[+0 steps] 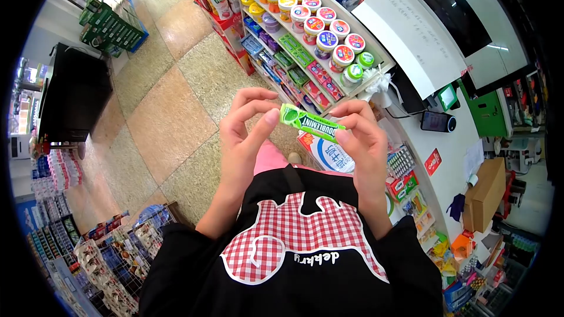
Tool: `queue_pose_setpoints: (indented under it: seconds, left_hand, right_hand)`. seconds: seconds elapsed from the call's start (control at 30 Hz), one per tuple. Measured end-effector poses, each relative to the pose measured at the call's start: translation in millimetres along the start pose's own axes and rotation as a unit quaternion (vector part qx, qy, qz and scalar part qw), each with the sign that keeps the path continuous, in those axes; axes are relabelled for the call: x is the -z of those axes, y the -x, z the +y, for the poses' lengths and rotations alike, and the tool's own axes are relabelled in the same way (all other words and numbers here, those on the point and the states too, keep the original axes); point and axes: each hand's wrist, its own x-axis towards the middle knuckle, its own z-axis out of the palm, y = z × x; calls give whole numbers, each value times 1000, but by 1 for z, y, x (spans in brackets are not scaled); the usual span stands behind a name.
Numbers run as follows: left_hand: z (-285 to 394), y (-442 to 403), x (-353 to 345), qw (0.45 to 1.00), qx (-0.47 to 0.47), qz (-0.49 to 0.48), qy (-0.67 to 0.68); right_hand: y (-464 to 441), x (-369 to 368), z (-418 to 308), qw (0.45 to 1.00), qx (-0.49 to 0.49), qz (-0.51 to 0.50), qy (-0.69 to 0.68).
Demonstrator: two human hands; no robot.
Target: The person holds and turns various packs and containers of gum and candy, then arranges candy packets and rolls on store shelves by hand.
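Note:
A green Doublemint gum pack (311, 123) is stretched between my two hands in front of my chest, its label facing up and tilted down to the right. My left hand (249, 129) pinches its left end between thumb and fingers. The right end is held by my right hand (363, 141), thumb against the wrapper. Just beyond the hands stands a shelf rack (302, 61) with rows of gum packs and, on top, round tubs (326, 44) with coloured lids.
A white counter (411, 117) runs along the right, with a phone (437, 121), a cardboard box (484, 194) and a large paper sheet (411, 35). Bottles (220, 0) stand beyond the rack. Tiled floor (170, 123) lies at the left, near a snack rack (117, 252).

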Motion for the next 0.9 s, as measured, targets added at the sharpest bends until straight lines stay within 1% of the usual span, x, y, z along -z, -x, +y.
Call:
queue_pose_setpoints:
  seconds: [0.17,0.27,0.43,0.53,0.7,0.8,0.9]
  left_hand:
    - [23,21,-5,999,-25,9,-19]
    - [31,30,-7,999,-38,17,-19]
    - [37,38,-8,999,-31,25,-3]
    - [36,39,-6,998,-59,24,-14]
    - [38,42,-5,997,-72,26,-16]
    - [40,43,-5,997,-69,27,-21]
    - [41,43,-5,997,-68,28,-26]
  right_hand:
    - [12,6,-16,1000,-11,-16,-15]
    - [17,7,-23,1000,3,-23,-12]
    - [21,8,-26,999,22,-36,-15]
    - [22,7,-26,999,29,-40,-21]
    - [25,5,-28,998,35,-45,-22]
    - [26,2,-30,998,25,-39,-32]
    - [28,3,-30,999,-5,-33,-26]
